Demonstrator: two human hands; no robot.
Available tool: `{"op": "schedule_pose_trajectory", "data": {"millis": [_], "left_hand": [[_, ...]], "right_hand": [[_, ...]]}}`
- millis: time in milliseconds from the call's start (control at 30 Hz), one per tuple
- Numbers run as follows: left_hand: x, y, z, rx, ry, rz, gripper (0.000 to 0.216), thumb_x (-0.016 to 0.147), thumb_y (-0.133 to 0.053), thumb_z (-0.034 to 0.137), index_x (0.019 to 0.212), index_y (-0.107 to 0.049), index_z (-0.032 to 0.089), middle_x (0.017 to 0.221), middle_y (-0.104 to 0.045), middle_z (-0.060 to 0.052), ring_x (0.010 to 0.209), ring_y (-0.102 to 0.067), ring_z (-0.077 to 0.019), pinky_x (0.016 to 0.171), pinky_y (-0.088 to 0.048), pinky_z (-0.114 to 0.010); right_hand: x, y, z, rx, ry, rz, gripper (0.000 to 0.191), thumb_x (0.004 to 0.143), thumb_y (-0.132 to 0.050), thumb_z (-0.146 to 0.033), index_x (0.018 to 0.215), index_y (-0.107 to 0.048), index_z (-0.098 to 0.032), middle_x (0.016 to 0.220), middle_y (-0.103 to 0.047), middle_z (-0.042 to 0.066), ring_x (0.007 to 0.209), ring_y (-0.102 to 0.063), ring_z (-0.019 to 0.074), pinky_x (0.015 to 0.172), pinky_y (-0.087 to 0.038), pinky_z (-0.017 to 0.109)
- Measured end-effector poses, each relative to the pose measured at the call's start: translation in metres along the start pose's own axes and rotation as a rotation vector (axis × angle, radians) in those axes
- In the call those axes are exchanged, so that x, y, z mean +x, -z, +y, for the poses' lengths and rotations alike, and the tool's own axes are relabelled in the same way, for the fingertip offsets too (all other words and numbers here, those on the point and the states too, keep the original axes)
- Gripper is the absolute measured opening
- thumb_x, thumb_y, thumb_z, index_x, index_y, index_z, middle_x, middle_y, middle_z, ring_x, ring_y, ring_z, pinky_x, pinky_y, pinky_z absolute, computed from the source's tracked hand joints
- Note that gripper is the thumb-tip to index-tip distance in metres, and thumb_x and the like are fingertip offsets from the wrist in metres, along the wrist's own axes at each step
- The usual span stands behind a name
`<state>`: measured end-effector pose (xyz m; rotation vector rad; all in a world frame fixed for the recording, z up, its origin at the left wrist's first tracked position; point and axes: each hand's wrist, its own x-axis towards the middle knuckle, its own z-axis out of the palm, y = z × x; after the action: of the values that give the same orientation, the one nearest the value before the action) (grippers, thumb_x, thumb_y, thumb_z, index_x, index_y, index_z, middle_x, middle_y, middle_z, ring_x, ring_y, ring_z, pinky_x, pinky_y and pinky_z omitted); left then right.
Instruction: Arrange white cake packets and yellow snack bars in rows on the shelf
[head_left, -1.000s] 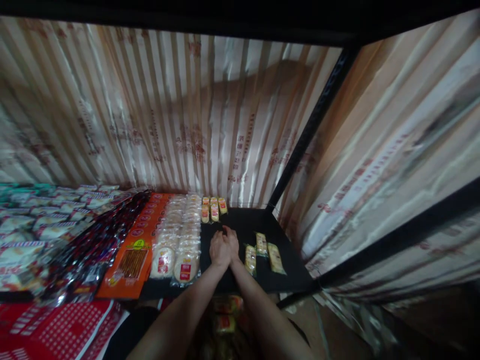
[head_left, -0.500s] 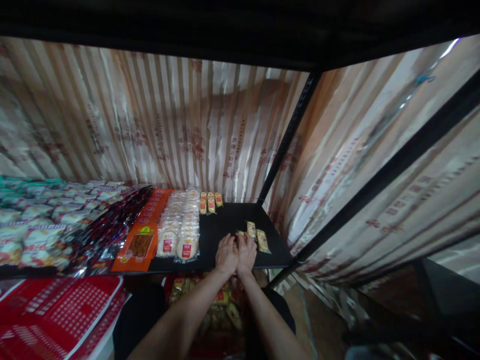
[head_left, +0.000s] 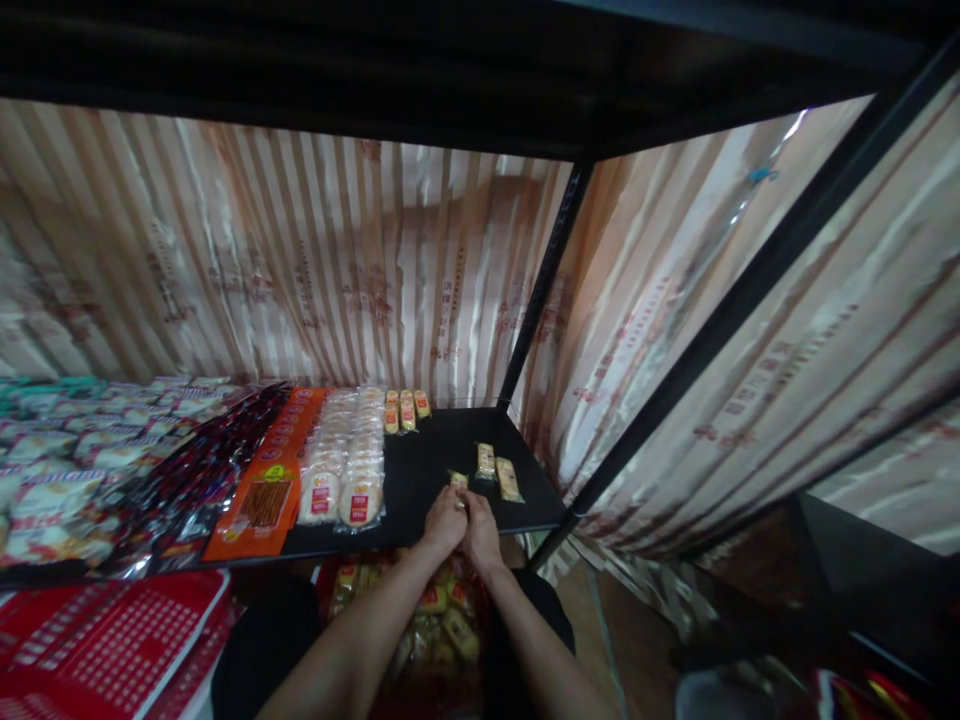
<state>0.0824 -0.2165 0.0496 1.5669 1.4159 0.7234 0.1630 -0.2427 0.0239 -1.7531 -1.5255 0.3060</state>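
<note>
"The surface and the room?"

"A flat black shelf (head_left: 420, 462) lies under your work; pale striped sheeting (head_left: 405, 250) lines 12 and 2 o'clock. A red perforated plastic basket (head_left: 112, 640) sits at 8."

"And the grip?"

"Your left hand (head_left: 445, 522) and right hand (head_left: 482, 532) are curled closed on a small yellow clear-wrapped packet (head_left: 458, 480), its far end showing at 12 o'clock."

"Anything hidden?"

"Your fingers cover its near end; your forearms partly hide a heap of yellow wrapped packets (head_left: 456, 638) at 6. The left edge crops the basket."
</note>
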Motion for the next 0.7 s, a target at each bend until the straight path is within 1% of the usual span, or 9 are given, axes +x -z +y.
{"op": "schedule_pose_trajectory", "data": {"millis": [100, 167, 300, 400, 467, 533, 633, 700], "left_hand": [[-0.009, 0.005, 0.002, 0.018, 0.029, 0.028, 0.041, 0.075, -0.049, 0.011, 0.115, -0.056, 0.013, 0.123, -0.056, -0.012, 0.116, -0.05, -0.0183, 0.101, -0.033, -0.025], [-0.014, 0.008, 0.002, -0.013, 0.059, 0.069, 0.04, 0.074, -0.053, 0.015, 0.114, -0.057, 0.013, 0.12, -0.057, -0.012, 0.114, -0.052, -0.0186, 0.099, -0.035, -0.025], [-0.018, 0.011, 0.0, -0.208, 0.16, 0.127, 0.033, 0.07, -0.062, 0.021, 0.103, -0.06, 0.018, 0.104, -0.065, -0.007, 0.101, -0.059, -0.017, 0.09, -0.042, -0.025], [-0.016, 0.015, -0.004, -0.386, 0.255, 0.156, 0.031, 0.066, -0.067, 0.018, 0.096, -0.059, 0.018, 0.094, -0.068, -0.004, 0.092, -0.062, -0.0153, 0.082, -0.045, -0.023], [-0.015, 0.018, -0.008, -0.487, 0.318, 0.183, 0.029, 0.065, -0.067, 0.016, 0.093, -0.059, 0.018, 0.088, -0.068, -0.003, 0.085, -0.063, -0.014, 0.075, -0.047, -0.021], [-0.015, 0.022, -0.011, -0.546, 0.359, 0.198, 0.024, 0.067, -0.065, 0.015, 0.09, -0.058, 0.017, 0.081, -0.067, -0.001, 0.075, -0.063, -0.0123, 0.066, -0.047, -0.02], [-0.015, 0.029, -0.012, -0.591, 0.398, 0.188, 0.015, 0.072, -0.059, 0.015, 0.087, -0.056, 0.016, 0.066, -0.062, 0.001, 0.056, -0.059, -0.0093, 0.051, -0.042, -0.017], [-0.016, 0.034, -0.011, -0.636, 0.426, 0.183, 0.011, 0.073, -0.057, 0.015, 0.084, -0.056, 0.015, 0.061, -0.059, 0.003, 0.049, -0.055, -0.0074, 0.045, -0.038, -0.016]], "right_hand": [[-0.008, 0.002, -0.003, 0.104, 0.036, 0.012, 0.036, 0.07, -0.044, -0.009, 0.099, -0.063, -0.015, 0.099, -0.063, 0.011, 0.094, -0.058, 0.0189, 0.088, -0.046, 0.032], [-0.011, 0.004, -0.004, 0.143, 0.053, 0.024, 0.036, 0.069, -0.044, -0.01, 0.099, -0.063, -0.015, 0.1, -0.063, 0.011, 0.095, -0.058, 0.0192, 0.09, -0.045, 0.034], [-0.011, 0.008, -0.01, 0.198, 0.039, -0.004, 0.04, 0.069, -0.043, -0.011, 0.105, -0.061, -0.016, 0.107, -0.063, 0.009, 0.101, -0.057, 0.0188, 0.094, -0.043, 0.037], [-0.011, 0.008, -0.018, 0.26, 0.015, -0.056, 0.049, 0.065, -0.045, -0.01, 0.113, -0.056, -0.016, 0.112, -0.062, 0.009, 0.105, -0.056, 0.0186, 0.096, -0.041, 0.038], [-0.011, 0.007, -0.024, 0.324, 0.01, -0.111, 0.053, 0.065, -0.043, -0.008, 0.117, -0.053, -0.017, 0.112, -0.063, 0.007, 0.103, -0.058, 0.017, 0.096, -0.042, 0.037], [-0.01, 0.006, -0.031, 0.374, 0.019, -0.15, 0.051, 0.068, -0.04, -0.007, 0.116, -0.053, -0.017, 0.108, -0.064, 0.006, 0.099, -0.06, 0.0149, 0.094, -0.044, 0.034], [-0.005, 0.004, -0.036, 0.354, 0.019, -0.133, 0.043, 0.071, -0.037, -0.007, 0.107, -0.059, -0.017, 0.101, -0.066, 0.006, 0.091, -0.062, 0.014, 0.089, -0.047, 0.031], [-0.001, 0.005, -0.036, 0.304, 0.013, -0.114, 0.04, 0.071, -0.038, -0.007, 0.101, -0.062, -0.017, 0.098, -0.067, 0.005, 0.088, -0.063, 0.014, 0.087, -0.048, 0.03]]}}
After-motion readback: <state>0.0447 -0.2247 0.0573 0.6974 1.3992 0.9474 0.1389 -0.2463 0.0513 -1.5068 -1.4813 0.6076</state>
